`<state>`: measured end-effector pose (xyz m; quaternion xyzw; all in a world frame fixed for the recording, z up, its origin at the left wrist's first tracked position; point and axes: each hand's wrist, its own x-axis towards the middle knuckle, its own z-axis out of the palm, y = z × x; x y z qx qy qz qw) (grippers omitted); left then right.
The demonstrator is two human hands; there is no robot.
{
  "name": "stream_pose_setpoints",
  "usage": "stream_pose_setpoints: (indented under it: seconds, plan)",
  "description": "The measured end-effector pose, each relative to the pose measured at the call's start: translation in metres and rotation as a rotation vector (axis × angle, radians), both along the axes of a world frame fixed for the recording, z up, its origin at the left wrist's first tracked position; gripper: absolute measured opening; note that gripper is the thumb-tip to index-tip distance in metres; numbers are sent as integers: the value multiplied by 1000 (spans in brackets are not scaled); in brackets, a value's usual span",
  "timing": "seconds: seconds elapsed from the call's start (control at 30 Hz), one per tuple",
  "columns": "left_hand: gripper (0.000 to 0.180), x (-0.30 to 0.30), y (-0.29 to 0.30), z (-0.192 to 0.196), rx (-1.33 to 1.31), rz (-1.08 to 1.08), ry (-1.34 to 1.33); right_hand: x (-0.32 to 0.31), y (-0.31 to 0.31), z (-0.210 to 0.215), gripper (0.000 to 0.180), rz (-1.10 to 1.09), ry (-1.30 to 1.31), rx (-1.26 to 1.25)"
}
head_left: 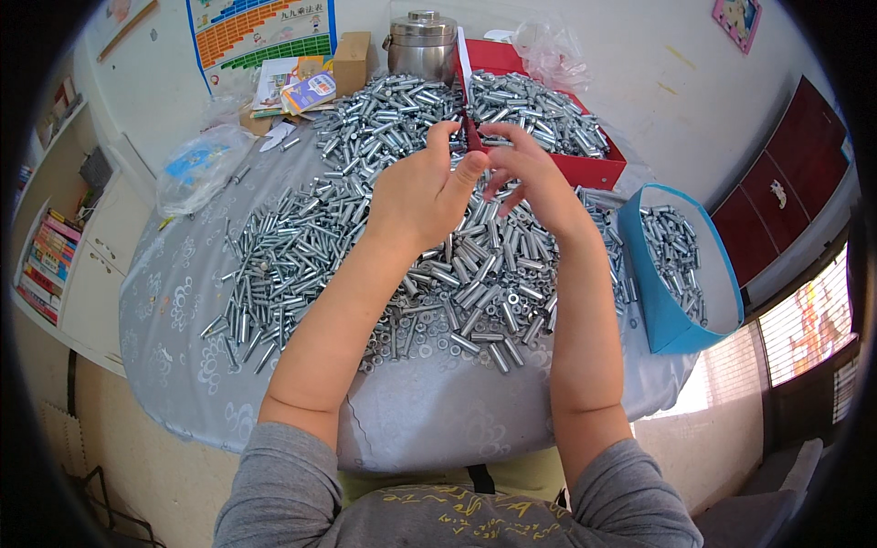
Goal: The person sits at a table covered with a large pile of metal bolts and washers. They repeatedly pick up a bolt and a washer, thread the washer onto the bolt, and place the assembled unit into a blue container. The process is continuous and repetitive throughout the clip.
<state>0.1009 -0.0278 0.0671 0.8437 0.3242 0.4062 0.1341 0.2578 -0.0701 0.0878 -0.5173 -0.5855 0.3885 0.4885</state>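
My left hand (416,192) is over the metal pile, just short of the red box. Its index finger and thumb are stretched and apart, with nothing visible between them; the other fingers are hidden behind the hand. Close beside it, my right hand (532,178) has its fingers spread and slightly bent, and I see nothing in them. Below both hands lies a broad heap of silvery metal sleeves (475,292), bolts (283,242) and small washers (425,350). Beyond the fingertips stands the open red box (589,172), filled with bolts that appear to have sleeves on.
On the right stands a blue fabric bin (671,310) holding more metal pieces. Behind the heap are a steel pot (420,44), a cardboard box (352,59) and booklets (301,89). A plastic bag (201,169) lies at the left of the grey-covered table (174,365).
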Motion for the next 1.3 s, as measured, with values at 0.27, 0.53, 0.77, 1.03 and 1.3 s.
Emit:
stream_pose_setpoints:
  seconds: [0.27, 0.53, 0.77, 1.03, 1.3]
  plan:
    - [82, -1, -1, 0, -9, 25, -4, 0, 7, -10, 36, -105, -15, 179]
    - [84, 1, -3, -3, 1, -23, -51, -8, -1, -2, 20, -92, 53, 60]
    - [84, -1, 0, -2, -2, 6, -16, -4, 12, -15, 21, -9, 33, 257]
    - [81, 1, 1, -5, 6, 22, -26, -5, 11, -18, 38, 16, 14, 134]
    - [73, 1, 3, -8, -22, 64, -4, -1, 13, -19, 39, -52, 6, 118]
